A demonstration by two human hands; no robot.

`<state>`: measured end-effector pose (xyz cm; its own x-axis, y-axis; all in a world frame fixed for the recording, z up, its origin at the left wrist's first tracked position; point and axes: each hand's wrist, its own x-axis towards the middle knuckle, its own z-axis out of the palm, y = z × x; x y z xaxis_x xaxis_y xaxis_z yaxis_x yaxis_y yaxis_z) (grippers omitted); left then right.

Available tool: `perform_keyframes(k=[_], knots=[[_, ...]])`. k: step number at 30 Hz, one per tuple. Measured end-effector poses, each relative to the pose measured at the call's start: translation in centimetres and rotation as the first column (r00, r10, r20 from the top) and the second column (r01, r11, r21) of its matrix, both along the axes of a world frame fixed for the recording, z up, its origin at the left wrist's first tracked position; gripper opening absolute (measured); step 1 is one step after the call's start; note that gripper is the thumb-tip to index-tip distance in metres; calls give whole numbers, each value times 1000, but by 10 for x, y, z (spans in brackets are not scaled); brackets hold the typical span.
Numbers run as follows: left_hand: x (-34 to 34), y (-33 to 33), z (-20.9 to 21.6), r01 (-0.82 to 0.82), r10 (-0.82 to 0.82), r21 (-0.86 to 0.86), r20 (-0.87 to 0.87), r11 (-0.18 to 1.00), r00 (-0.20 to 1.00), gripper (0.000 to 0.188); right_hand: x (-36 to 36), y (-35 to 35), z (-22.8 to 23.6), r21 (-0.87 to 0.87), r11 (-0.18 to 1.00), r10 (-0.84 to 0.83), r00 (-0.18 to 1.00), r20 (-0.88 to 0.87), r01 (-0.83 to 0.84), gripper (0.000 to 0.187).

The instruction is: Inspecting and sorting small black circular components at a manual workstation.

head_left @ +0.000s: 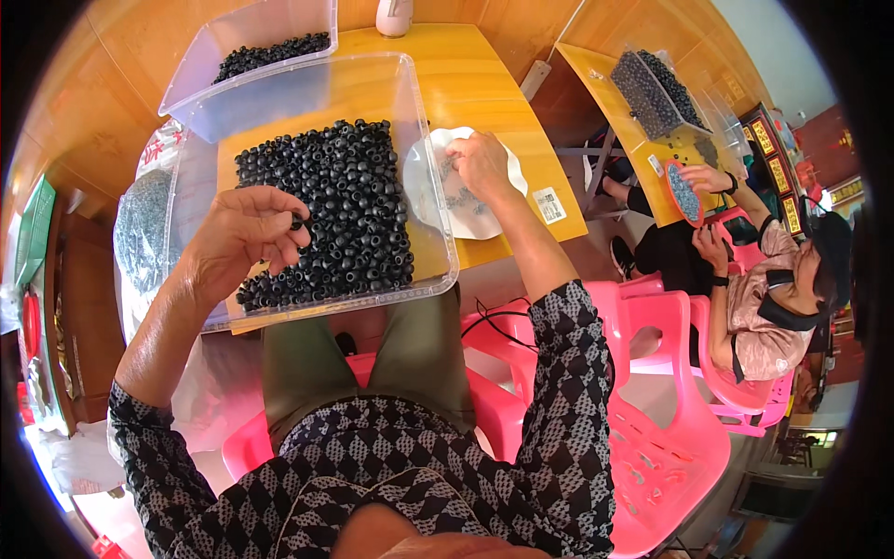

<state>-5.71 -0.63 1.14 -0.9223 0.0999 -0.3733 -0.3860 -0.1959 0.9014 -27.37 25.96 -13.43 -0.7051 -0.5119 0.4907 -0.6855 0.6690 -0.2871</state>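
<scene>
On my feed, the yellow tabletop (456, 65) carries a clear bin (354, 308) of black beads (340, 196), with a white plate (494, 219) just right of it. My left hand (247, 228) is over the bin, fingers pinched on one black bead (296, 222). My right hand (480, 166) is nearer the plate's small grey pieces (463, 200): its fingers are together at them, though I cannot tell whether they grip any. The pinched bead sits left of those pieces and closer to me, the bin's right wall between; its hole's axis I can't make out.

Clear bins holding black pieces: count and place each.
3: near bin, under the left hand; far bin, behind it; third bin, on the other table. Others may be hidden.
</scene>
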Motion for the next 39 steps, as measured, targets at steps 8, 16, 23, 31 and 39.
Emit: perform_keyframes(k=[8, 16, 23, 31, 39], knots=[[1, -8, 4, 12, -13, 85, 3, 996, 1000, 18, 1, -8, -2, -29, 999, 27, 1000, -7, -27, 7], [7, -12, 2, 40, -26, 204, -69, 978, 997, 22, 44, 16, 38, -372, 922, 61, 907, 417, 110, 9], [18, -3, -4, 0, 27, 311, -84, 950, 996, 18, 91, 31, 87, -599, 786, 192, 860, 473, 154, 15], [24, -5, -11, 26, 38, 428, -140, 904, 989, 20, 147, -3, 137, -729, 684, 406, 819, 405, 22, 16], [28, -2, -12, -17, 87, 449, -135, 893, 987, 22, 178, -56, 145, -788, 616, 566, 706, 427, -18, 12]])
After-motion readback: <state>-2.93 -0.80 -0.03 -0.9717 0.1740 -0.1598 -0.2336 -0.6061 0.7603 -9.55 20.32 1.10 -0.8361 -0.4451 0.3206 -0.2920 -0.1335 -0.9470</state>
